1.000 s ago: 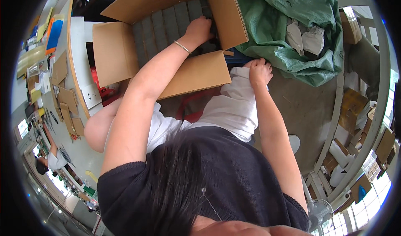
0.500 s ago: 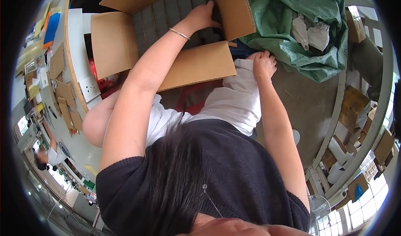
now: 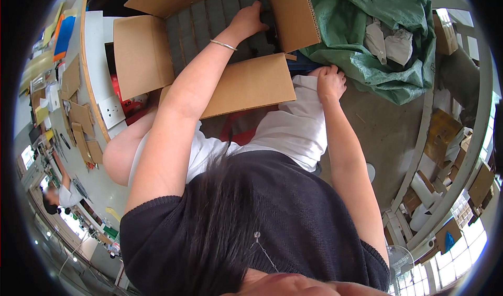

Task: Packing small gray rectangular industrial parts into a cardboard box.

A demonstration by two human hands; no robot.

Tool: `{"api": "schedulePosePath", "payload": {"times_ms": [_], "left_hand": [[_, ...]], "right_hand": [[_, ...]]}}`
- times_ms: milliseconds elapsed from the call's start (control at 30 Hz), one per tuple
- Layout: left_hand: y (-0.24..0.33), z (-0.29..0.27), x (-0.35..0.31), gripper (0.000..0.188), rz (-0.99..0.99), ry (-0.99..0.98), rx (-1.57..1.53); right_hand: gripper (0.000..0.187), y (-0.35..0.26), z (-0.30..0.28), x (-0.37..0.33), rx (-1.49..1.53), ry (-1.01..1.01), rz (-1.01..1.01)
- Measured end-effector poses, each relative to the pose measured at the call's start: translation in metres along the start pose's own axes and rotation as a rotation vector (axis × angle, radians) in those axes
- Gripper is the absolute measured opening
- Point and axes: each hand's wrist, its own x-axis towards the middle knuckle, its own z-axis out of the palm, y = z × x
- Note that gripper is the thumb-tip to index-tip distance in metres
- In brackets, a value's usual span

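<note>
Currently | grey blocks (image 3: 201,26) beneath left hand (image 3: 248,21), thumb spread | right hand (image 3: 330,83) at knee (image 3: 308,86) | grips: cannot tell

Tan, grey, one loud green

I log plain tan on the carton (image 3: 249,89), dark grey on the blocks (image 3: 201,29) in it. Sack (image 3: 394,82) green, paler along its creases; whitish wads (image 3: 399,45) inside. Shorts (image 3: 291,133) plain white; top (image 3: 309,207) black, fine-grained knit. Bracelet (image 3: 223,45) reads silvery to me. Far left, one vivid blue-and-orange item (image 3: 64,36).
</note>
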Motion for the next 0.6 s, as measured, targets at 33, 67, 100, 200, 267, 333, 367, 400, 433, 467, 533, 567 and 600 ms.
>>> {"api": "schedulePosePath", "payload": {"times_ms": [33, 67, 100, 200, 267, 333, 367, 400, 433, 467, 533, 567, 600], "left_hand": [[0.0, 0.0, 0.002, 0.057, 0.002, -0.02, -0.002], [-0.002, -0.001, 0.005, 0.057, 0.0, -0.019, -0.002], [-0.003, -0.003, 0.007, 0.058, 0.025, -0.041, 0.004], [-0.004, -0.006, 0.011, 0.059, 0.05, -0.094, 0.034], [-0.001, -0.008, 0.01, 0.06, 0.048, -0.125, 0.058], [0.003, -0.007, 0.003, 0.061, 0.06, -0.127, 0.001], [0.011, -0.007, -0.002, 0.061, 0.058, -0.124, 0.001], [0.02, -0.007, -0.007, 0.062, 0.026, -0.093, 0.055], [0.026, -0.006, -0.011, 0.064, -0.005, -0.062, 0.109], [0.027, -0.005, -0.012, 0.064, -0.013, -0.056, 0.107], [0.026, -0.004, -0.015, 0.064, -0.003, -0.016, 0.136], [0.028, -0.004, -0.016, 0.064, -0.009, -0.013, 0.132], [0.028, -0.003, -0.016, 0.061, 0.002, 0.001, 0.158]], "right_hand": [[0.032, 0.0, 0.0, 0.0, -0.002, -0.002, 0.0], [0.032, -0.001, 0.0, 0.0, -0.002, -0.002, -0.002], [0.032, -0.002, -0.001, 0.0, 0.0, -0.002, -0.004], [0.032, -0.002, -0.001, 0.001, 0.005, -0.008, -0.004], [0.033, -0.001, -0.001, 0.002, 0.007, -0.013, -0.003], [0.039, 0.001, -0.002, 0.004, 0.009, -0.108, 0.027], [0.039, 0.002, -0.003, 0.004, 0.008, -0.107, 0.023], [0.039, 0.002, -0.003, 0.003, 0.005, -0.112, 0.024], [0.039, 0.002, -0.003, 0.002, 0.0, -0.116, 0.026], [0.039, 0.0, -0.003, 0.003, -0.001, -0.115, 0.016], [0.039, -0.002, -0.003, 0.002, 0.006, -0.107, 0.022], [0.039, -0.002, -0.003, 0.002, 0.001, -0.107, 0.016], [0.036, -0.001, -0.001, 0.001, 0.004, -0.069, 0.009]]}}
